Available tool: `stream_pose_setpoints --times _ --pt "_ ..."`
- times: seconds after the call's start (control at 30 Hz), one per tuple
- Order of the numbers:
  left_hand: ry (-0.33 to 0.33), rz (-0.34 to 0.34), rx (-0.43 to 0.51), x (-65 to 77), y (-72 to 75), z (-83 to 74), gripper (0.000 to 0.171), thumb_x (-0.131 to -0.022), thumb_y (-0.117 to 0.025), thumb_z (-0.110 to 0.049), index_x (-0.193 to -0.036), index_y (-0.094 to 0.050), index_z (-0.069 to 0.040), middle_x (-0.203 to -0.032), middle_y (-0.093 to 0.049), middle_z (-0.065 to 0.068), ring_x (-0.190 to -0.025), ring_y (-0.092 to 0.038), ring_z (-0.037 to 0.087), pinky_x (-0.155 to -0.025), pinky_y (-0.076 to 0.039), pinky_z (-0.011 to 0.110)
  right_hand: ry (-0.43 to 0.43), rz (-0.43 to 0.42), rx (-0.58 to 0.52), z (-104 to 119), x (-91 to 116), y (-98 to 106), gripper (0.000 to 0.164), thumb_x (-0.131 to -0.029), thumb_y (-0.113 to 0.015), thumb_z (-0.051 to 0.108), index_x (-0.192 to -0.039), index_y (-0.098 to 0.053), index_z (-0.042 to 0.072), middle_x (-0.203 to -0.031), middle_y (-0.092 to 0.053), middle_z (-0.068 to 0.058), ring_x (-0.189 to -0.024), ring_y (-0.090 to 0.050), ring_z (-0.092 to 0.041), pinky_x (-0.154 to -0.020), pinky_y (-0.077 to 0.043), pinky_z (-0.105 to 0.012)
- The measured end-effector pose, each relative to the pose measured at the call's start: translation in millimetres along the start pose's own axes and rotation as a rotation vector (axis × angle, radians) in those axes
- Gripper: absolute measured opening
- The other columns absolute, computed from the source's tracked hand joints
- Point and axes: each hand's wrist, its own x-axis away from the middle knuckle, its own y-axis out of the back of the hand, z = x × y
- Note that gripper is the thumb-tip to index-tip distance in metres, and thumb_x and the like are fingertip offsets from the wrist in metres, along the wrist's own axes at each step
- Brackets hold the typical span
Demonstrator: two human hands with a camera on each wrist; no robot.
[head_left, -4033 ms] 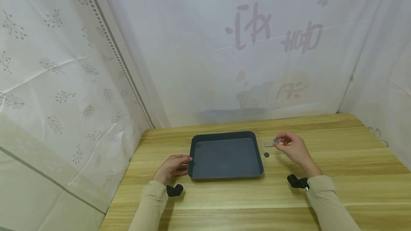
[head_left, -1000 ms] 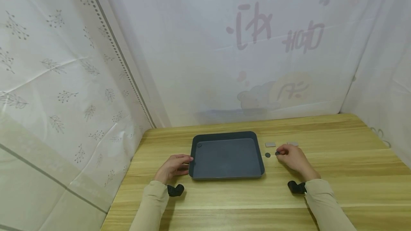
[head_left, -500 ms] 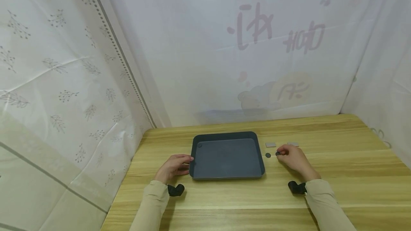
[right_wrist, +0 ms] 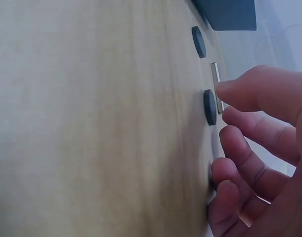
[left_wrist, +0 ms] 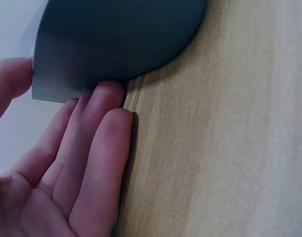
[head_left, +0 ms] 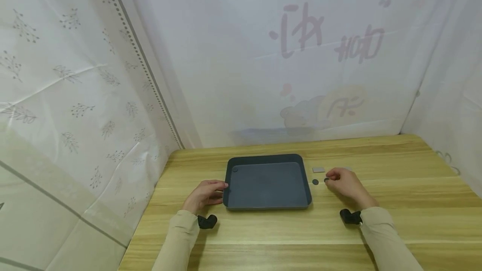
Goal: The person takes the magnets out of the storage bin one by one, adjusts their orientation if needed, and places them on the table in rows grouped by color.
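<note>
At its left side, the dark grey tray is held by my left hand. In the left wrist view, one digit touches the tray's rim and the other fingertips lie against its outer wall. My right hand is over a small dark disc, which lies flat on the table. Its thumb and fingers are bent close around the disc, with a gap between them and nothing pinched. Another dark disc lies between that one and the tray. A thin grey rectangular plate lies just behind.
A second grey plate is partly hidden behind my right hand. A small round shape shows in the tray's far left corner. The wooden table ends at patterned white curtains. Black wrist mounts stick out beside both cuffs.
Four seconds ago my right hand pinched a disc above the table near the plate. Now that disc lies on the table beside the other one. The left hand stays at the tray.
</note>
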Motion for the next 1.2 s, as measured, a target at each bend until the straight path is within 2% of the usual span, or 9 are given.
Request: stream_pose_setpoints --times 0.2,0.33,0.4,0.5,0.63,0.73,0.87,1.03,1.2 --pt "-0.001 0.007 -0.004 1.1 0.3 -1.3 0.039 -0.088 -0.070 -0.028 -0.116 -0.065 -0.002 -0.099 -0.068 0.007 -0.084 -0.066 0.016 -0.075 -0.057 0.032 0.036 -0.006 0.026 6 -7 3 0.024 -0.090 -0.062 0.014 -0.108 -0.067 -0.001 -0.096 -0.067 -0.009 -0.086 -0.060 -0.019 -0.074 -0.050 -0.035" --pt "0.001 0.002 0.000 0.4 0.6 -0.3 0.041 -0.087 -0.071 -0.028 -0.117 -0.065 -0.001 -0.106 -0.066 0.009 -0.086 -0.066 0.017 -0.076 -0.057 0.033 0.048 0.002 0.021 11 -14 5 0.025 -0.091 -0.062 0.014 -0.109 -0.066 -0.002 -0.094 -0.065 -0.009 -0.083 -0.059 -0.019 -0.068 -0.047 -0.032" --pt "0.000 -0.002 0.000 0.2 0.8 0.3 0.041 -0.087 -0.071 -0.028 -0.118 -0.065 -0.001 -0.109 -0.065 0.011 -0.087 -0.066 0.018 -0.076 -0.057 0.033 0.038 0.012 0.008 16 -17 6 0.027 -0.092 -0.062 0.016 -0.112 -0.065 -0.002 -0.096 -0.065 -0.010 -0.084 -0.059 -0.020 -0.065 -0.046 -0.030" --pt "0.006 -0.001 -0.001 0.3 1.1 0.4 0.039 -0.088 -0.070 -0.027 -0.117 -0.065 -0.002 -0.106 -0.066 0.009 -0.085 -0.066 0.017 -0.075 -0.057 0.032 0.044 0.018 0.001 23 -24 6 0.032 -0.093 -0.062 0.020 -0.117 -0.064 -0.002 -0.099 -0.064 -0.012 -0.086 -0.060 -0.022 -0.063 -0.046 -0.030" --pt "0.005 0.007 -0.005 0.7 1.2 0.5 0.037 -0.089 -0.069 -0.027 -0.115 -0.066 -0.002 -0.102 -0.067 0.007 -0.083 -0.066 0.016 -0.073 -0.057 0.031 0.062 0.014 -0.041 36 -33 6 0.034 -0.094 -0.062 0.020 -0.120 -0.062 -0.002 -0.103 -0.063 -0.015 -0.086 -0.060 -0.024 -0.063 -0.048 -0.030" --pt "0.002 0.001 -0.008 0.4 1.1 0.5 0.037 -0.088 -0.069 -0.027 -0.116 -0.066 -0.002 -0.106 -0.067 0.008 -0.084 -0.067 0.016 -0.074 -0.057 0.032 0.083 0.002 -0.072 49 -39 4 0.034 -0.095 -0.061 0.019 -0.122 -0.061 -0.002 -0.106 -0.063 -0.017 -0.088 -0.061 -0.026 -0.065 -0.049 -0.031" --pt "0.002 -0.013 -0.015 0.0 0.9 -0.4 0.037 -0.088 -0.069 -0.027 -0.115 -0.066 -0.002 -0.108 -0.067 0.010 -0.084 -0.067 0.016 -0.074 -0.058 0.033 0.112 -0.006 -0.092 65 -48 -1 0.035 -0.095 -0.060 0.021 -0.124 -0.060 0.000 -0.111 -0.063 -0.018 -0.092 -0.061 -0.026 -0.066 -0.050 -0.031" --pt "0.006 -0.018 -0.011 0.1 0.3 -1.0 0.036 -0.087 -0.070 -0.026 -0.113 -0.067 -0.002 -0.102 -0.068 0.009 -0.082 -0.068 0.016 -0.072 -0.058 0.033 0.162 0.032 -0.120 86 -62 -12 0.035 -0.095 -0.061 0.019 -0.124 -0.060 -0.001 -0.111 -0.063 -0.018 -0.094 -0.061 -0.027 -0.070 -0.052 -0.034" --pt "0.009 -0.019 -0.009 -0.5 -0.1 -0.4 0.036 -0.086 -0.071 -0.025 -0.113 -0.067 -0.001 -0.101 -0.067 0.008 -0.081 -0.067 0.015 -0.070 -0.058 0.031 0.243 0.057 -0.071 110 -73 -31 0.030 -0.092 -0.063 0.015 -0.118 -0.064 -0.001 -0.106 -0.066 -0.015 -0.094 -0.063 -0.028 -0.077 -0.053 -0.040"
